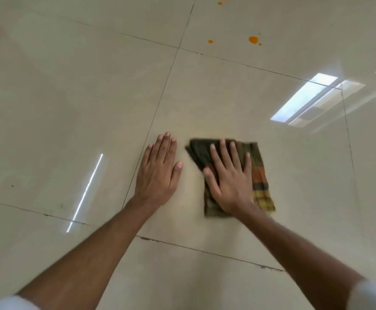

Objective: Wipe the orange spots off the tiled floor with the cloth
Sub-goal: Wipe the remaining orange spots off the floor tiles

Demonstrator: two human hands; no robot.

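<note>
A folded checked cloth (pixel 259 175), dark green with orange and yellow squares, lies flat on the glossy beige tiled floor (pixel 70 97). My right hand (pixel 229 177) presses flat on top of it, fingers spread. My left hand (pixel 158 171) rests flat on the bare tile just left of the cloth, holding nothing. Orange spots sit far ahead on the tile beyond: a large one (pixel 253 39) with tiny drops beside it, a smaller one (pixel 210 41) to its left, and two more (pixel 222 0) at the top edge.
Dark grout lines (pixel 160 101) cross the floor between large tiles. A bright window reflection (pixel 303 99) shines at the right, and a thin streak of light (pixel 86 191) at the left. A small dark speck (pixel 12 186) marks the left tile.
</note>
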